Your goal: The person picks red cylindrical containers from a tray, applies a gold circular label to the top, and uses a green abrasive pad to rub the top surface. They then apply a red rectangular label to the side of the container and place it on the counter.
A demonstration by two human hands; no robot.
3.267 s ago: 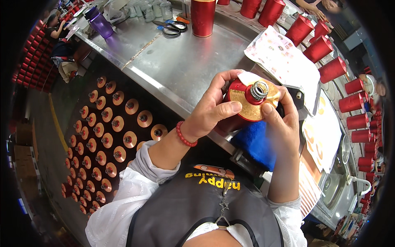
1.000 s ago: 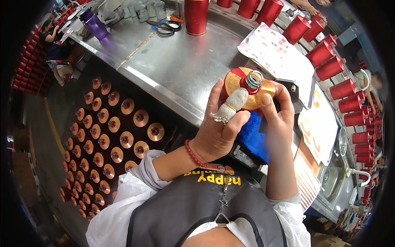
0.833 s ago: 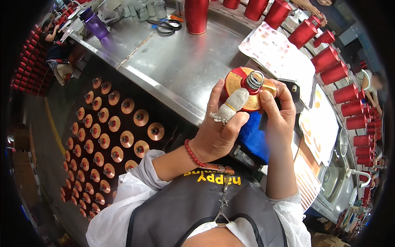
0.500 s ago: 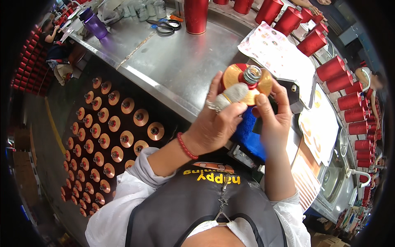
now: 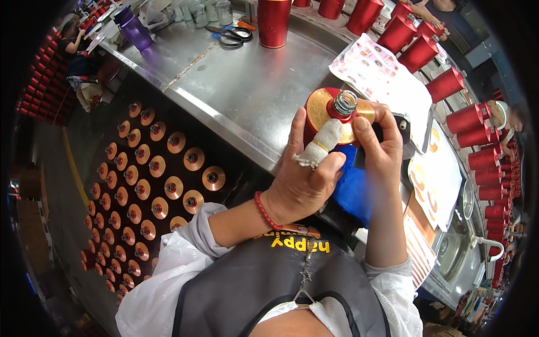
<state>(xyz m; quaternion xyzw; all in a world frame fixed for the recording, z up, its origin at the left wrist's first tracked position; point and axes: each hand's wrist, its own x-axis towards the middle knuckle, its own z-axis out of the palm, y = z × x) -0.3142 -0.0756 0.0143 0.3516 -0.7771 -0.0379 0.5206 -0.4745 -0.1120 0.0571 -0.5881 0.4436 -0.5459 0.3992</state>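
Observation:
Between my hands, over the front edge of the metal table, is a red bottle [image 5: 321, 104] with a gold shoulder and a clear threaded glass neck. My left hand [image 5: 303, 182] is at its left side. One finger of that hand wears a whitish cloth wrap [image 5: 327, 136], held by a yellowish band, and presses on the gold shoulder beside the neck. My right hand [image 5: 384, 140] grips the bottle from the right, its thumb on the shoulder. The bottle's lower body is mostly hidden by my hands.
Printed sheets [image 5: 382, 70] lie right of the bottle; blue cloth [image 5: 353, 196] is below it. Scissors [image 5: 234, 37], a red bottle [image 5: 273, 22] and a purple bottle [image 5: 133, 29] stand or lie farther back. Many gold-topped bottles [image 5: 174, 187] fill the lower left. Red bottles [image 5: 445, 84] line the right.
The wrapped finger has swung to a steeper angle on the gold shoulder, and the bottle has turned slightly. Red bottles along the right have shifted position. The view has moved slightly.

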